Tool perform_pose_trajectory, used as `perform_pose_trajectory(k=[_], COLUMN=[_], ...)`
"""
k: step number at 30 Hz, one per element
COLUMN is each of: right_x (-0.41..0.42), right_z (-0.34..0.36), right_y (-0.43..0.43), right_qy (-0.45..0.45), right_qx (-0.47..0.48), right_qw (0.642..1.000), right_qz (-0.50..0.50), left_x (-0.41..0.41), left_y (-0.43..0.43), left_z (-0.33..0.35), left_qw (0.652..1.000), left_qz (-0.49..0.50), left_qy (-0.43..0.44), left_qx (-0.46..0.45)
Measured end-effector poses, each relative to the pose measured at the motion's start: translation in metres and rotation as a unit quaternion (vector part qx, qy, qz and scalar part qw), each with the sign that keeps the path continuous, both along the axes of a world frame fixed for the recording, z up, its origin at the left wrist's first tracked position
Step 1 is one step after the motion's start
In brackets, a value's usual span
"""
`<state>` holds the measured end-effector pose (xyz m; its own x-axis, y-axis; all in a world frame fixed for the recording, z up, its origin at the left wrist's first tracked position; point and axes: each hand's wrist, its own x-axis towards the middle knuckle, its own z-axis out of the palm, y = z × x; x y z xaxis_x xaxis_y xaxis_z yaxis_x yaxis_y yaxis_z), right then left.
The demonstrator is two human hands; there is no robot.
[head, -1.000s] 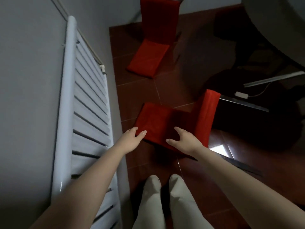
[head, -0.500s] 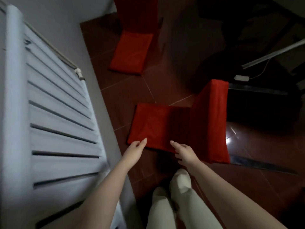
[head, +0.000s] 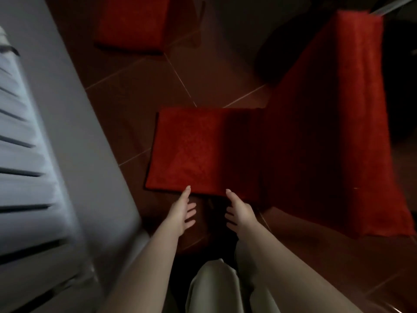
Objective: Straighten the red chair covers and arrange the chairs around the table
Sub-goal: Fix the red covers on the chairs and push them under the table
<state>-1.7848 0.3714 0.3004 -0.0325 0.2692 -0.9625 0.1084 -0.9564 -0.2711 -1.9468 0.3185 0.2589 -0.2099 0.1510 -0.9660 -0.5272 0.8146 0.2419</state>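
A chair in a red cover [head: 203, 152] stands right below me, its seat in the middle of the view and its tall red backrest [head: 334, 123] rising at the right. My left hand [head: 181, 213] and my right hand [head: 238, 211] hang side by side just under the seat's near edge. Both are open with fingers spread, thumbs pointing up at the red hem. Whether the thumbs touch the cloth I cannot tell. A second red-covered chair [head: 133, 21] stands farther off at the top left.
A white slatted radiator [head: 24, 168] and a pale wall fill the left side, close to the chair. The floor is dark red-brown tile [head: 140, 91]. My light trouser legs [head: 216, 288] show at the bottom. Dark shapes lie at the top right.
My view has dropped and closed in on the near chair. Both hands slid from on top of the seat down to just below its near edge.
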Motion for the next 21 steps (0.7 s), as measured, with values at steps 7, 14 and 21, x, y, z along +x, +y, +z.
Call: perform_pose_trajectory(k=[7, 14, 21], right_x=[-0.033, -0.057, -0.073], right_z=[-0.122, -0.216, -0.270], right_y=[0.000, 0.001, 0.015], right_qy=[0.019, 0.053, 0.101], right_qx=[-0.038, -0.060, -0.059], right_qw=[0.995, 0.988, 0.975], right_qz=[-0.090, -0.133, -0.189], left_x=[-0.029, -0.051, -0.061], left_y=[0.012, 0.014, 0.019], left_z=[-0.108, -0.190, -0.244], left_qw=[0.999, 0.998, 0.992], left_qz=[0.032, 0.058, 0.121], left_qy=[0.005, 0.001, -0.023], left_qx=[-0.011, -0.017, 0.023])
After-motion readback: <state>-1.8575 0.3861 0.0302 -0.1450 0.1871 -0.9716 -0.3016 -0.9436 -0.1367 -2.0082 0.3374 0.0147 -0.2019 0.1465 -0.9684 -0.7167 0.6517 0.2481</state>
